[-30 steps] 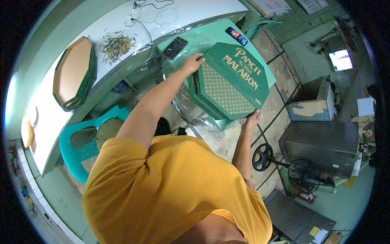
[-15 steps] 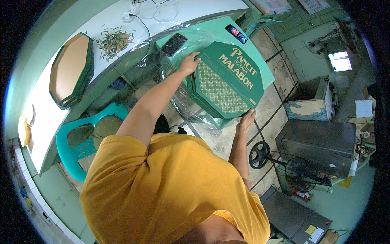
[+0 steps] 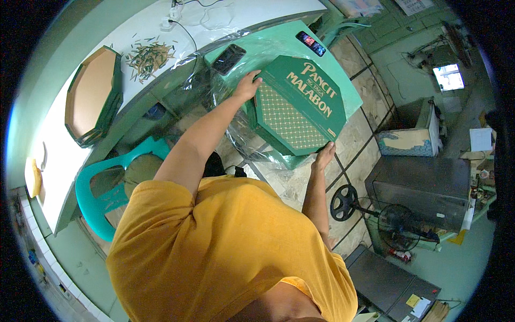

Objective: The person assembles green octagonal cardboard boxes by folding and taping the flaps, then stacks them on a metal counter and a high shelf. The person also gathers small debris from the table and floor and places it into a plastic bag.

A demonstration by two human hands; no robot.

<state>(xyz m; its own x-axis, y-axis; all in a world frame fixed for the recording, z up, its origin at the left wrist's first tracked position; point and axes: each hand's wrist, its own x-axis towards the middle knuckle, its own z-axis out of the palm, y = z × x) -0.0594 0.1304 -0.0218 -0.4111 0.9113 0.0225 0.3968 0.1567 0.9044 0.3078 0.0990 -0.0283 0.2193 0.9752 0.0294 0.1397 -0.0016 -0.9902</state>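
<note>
A green octagonal cardboard box [image 3: 292, 115] with pale lettering and a woven-pattern panel lies flat before me, with thick layered edges showing beneath its top. My left hand [image 3: 248, 86] grips its left corner, thumb on the top edge and the other fingers partly hidden. At the near right corner, my right hand [image 3: 324, 156] clasps the rim; some of its fingers are out of sight under the edge. Under the box is a light green table [image 3: 330, 68], partly covered with clear plastic sheet [image 3: 234, 126]. A dark phone [image 3: 229, 59] and a phone with a lit screen [image 3: 311, 43] rest beyond it.
On the white counter [image 3: 112, 40] at left sit an open octagonal box part [image 3: 94, 91], a pile of small cardboard strips [image 3: 149, 59] and a yellow object [image 3: 36, 178]. A teal plastic chair [image 3: 91, 185] stands below it. To the right are a black fan [image 3: 398, 225] and dark cabinets [image 3: 418, 180].
Both hands keep their hold at the same corners. The box has barely shifted, and the view has moved slightly.
</note>
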